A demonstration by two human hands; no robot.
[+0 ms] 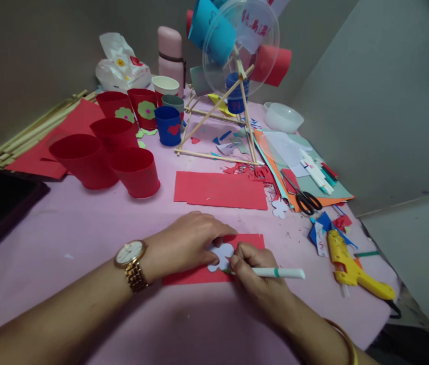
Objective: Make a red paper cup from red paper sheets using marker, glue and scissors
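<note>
A white flower-shaped paper cutout (225,250) lies on a red paper rectangle (176,278) in front of me. My left hand (187,241) rests flat over the paper's left part, thumb and forefinger spread apart, the thumb pressing on the cutout. On that wrist is a gold watch. My right hand (257,271) grips a white marker (285,273) with a green band, its tip down at the cutout's lower right edge. The fingers partly cover the flower's right side. Just beyond my hands lies a second red paper strip (220,190).
Red paper cups (136,172) and a blue cup (168,126) stand back left. A stick frame (218,156) carries a clear disc and coloured cups. To the right are scissors (306,202), markers (315,170), paper scraps and a yellow glue gun (351,268). A dark flat object (5,203) sits left.
</note>
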